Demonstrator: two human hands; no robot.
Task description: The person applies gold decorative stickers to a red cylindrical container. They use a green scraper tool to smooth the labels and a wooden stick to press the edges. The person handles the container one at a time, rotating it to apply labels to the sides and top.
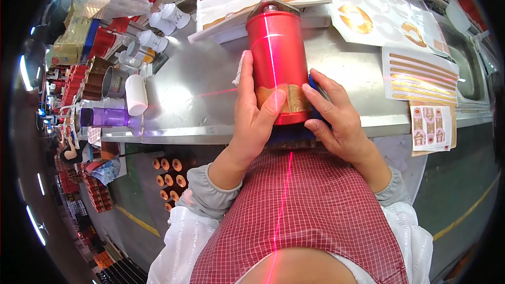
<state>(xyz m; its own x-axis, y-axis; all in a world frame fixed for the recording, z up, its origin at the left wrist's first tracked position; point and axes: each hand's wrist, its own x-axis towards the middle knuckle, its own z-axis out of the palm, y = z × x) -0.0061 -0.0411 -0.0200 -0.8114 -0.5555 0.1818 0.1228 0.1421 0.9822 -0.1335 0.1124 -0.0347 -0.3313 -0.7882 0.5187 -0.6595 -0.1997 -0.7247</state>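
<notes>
A red metallic cylinder (276, 50) lies lengthwise in front of me, with a dark polygonal plate (271, 7) at its far end. A gold patterned band (293, 99) wraps the near end. My left hand (252, 113) grips the cylinder's left side, its thumb pressed on the band. Something white and crumpled (238, 71) shows beside those fingers. My right hand (339, 118) curves round the right side, its fingertips at the band's edge. A blue part (317, 106), mostly hidden, shows between the right hand and the cylinder. A red laser line runs along the cylinder.
White sheets with gold decals (357, 18) lie behind and right on the metal table (179, 105). A sheet of gold strips (421, 76) is near the sink (471, 68). White cups (171, 17), a white roll (137, 94) and a purple container (109, 117) stand left.
</notes>
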